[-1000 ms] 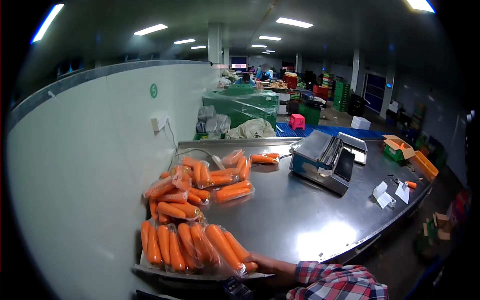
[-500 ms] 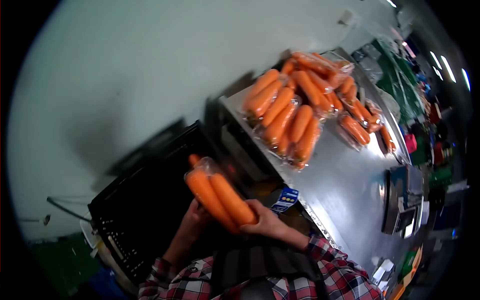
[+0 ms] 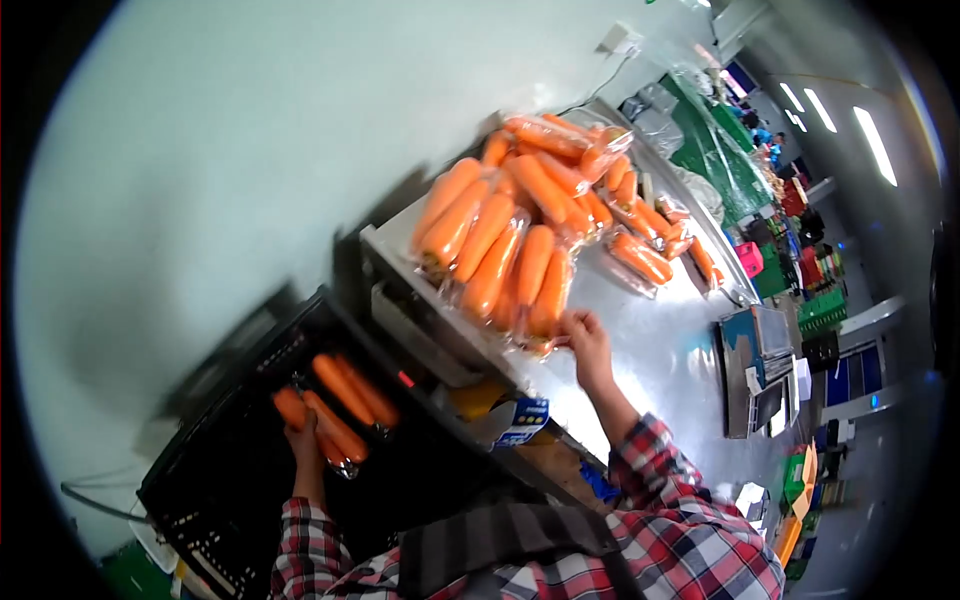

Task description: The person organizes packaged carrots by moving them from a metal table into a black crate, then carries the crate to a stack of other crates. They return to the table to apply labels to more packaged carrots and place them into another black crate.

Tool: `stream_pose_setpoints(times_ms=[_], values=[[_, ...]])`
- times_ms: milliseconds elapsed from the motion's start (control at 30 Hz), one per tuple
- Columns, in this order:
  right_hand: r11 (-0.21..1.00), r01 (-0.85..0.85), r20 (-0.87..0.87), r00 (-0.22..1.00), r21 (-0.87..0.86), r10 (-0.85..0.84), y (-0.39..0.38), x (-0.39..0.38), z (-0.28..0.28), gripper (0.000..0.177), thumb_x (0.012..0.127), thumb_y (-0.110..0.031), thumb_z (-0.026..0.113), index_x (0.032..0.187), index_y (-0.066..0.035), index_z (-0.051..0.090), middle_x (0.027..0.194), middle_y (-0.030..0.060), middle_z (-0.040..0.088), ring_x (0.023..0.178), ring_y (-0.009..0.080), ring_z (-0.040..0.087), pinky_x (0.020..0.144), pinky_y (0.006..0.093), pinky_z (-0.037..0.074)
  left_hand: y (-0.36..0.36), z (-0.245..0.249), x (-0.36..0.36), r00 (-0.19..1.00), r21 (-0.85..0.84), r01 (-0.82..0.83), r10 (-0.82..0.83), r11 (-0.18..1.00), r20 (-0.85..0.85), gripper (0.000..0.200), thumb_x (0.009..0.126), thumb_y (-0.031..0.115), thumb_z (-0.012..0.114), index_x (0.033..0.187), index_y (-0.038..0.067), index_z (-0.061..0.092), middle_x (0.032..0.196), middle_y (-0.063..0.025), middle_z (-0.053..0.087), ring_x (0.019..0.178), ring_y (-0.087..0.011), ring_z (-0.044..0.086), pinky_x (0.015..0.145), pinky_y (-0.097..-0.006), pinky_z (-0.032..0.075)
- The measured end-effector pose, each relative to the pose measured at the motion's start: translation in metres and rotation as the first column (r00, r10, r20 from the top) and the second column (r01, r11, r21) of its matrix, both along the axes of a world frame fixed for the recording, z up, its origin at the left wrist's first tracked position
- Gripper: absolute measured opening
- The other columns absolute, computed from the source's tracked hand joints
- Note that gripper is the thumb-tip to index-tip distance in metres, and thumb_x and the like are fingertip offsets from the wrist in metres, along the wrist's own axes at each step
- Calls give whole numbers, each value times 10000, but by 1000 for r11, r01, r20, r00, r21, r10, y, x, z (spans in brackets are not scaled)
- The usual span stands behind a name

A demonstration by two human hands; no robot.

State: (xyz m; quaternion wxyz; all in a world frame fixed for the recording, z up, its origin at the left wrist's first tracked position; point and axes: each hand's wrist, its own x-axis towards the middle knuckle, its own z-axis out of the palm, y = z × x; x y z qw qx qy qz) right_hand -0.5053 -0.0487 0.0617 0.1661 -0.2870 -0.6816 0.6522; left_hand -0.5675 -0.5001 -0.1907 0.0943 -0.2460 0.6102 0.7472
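Carrot bag (image 3: 550,295) pinched at one end by fingers of the right hand (image 3: 593,352) on the counter (image 3: 655,345) could be torn or dropped through one-ended support, with bagged carrots (image 3: 337,430) gripped by left hand (image 3: 306,458) fingers inside the black crate (image 3: 245,490).

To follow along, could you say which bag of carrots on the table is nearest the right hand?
The front-row bag farthest from the wall; the right hand is at its near end.
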Motion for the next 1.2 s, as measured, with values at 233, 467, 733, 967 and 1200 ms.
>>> stream_pose_setpoints(times_ms=[233, 467, 733, 967, 1200], values=[[886, 15, 249, 958, 464, -146, 157, -129, 2, 534, 779, -340, 629, 1145, 12, 464, 961, 99, 587, 844, 181, 573, 703, 291, 487, -3, 86, -34, 940, -855, -198, -153, 480, -303, 367, 839, 185, 604, 1115, -35, 502, 996, -152, 560, 929, -259, 541, 833, -316, 427], [883, -372, 674, 733, 286, 90, 203, -172, 7, 622, 731, -429, 650, 1164, -12, 488, 968, 101, 597, 834, 213, 581, 679, 315, 491, 168, 239, -139, 558, -714, 160, -658, 682, -505, 223, 875, 90, 526, 1050, -48, 514, 905, -122, 537, 821, -209, 531, 724, -306, 443], [889, -440, 521, 732, -130, 439, 210, -170, 27, 795, 591, -498, 714, 1195, -34, 488, 1014, 117, 594, 842, 247, 582, 692, 333, 484, 291, 197, -250, 719, -526, 596, -695, 607, 14, 674, 800, 514, 586, 1052, -108, 526, 916, -142, 604, 807, -208, 571, 727, -305, 457], [866, -416, 190, 860, -278, 474, 216, -170, -13, 668, 567, -351, 739, 1095, 7, 539, 1001, 124, 584, 824, 210, 565, 696, 314, 468, 300, 233, -239, 690, -309, 693, -723, 651, 24, 599, 737, 420, 692, 1009, -96, 555, 911, -153, 601, 781, -196, 583, 687, -317, 473], [888, -451, 79, 886, -86, 457, 241, -140, -31, 545, 610, -280, 701, 1030, 43, 572, 932, 93, 591, 834, 182, 550, 698, 287, 453, 303, 220, -251, 732, -841, 183, -642, 509, -229, 527, 641, 379, 770, 748, 5, 414, 709, -112, 484, 630, -247, 466, 614, -351, 432]])
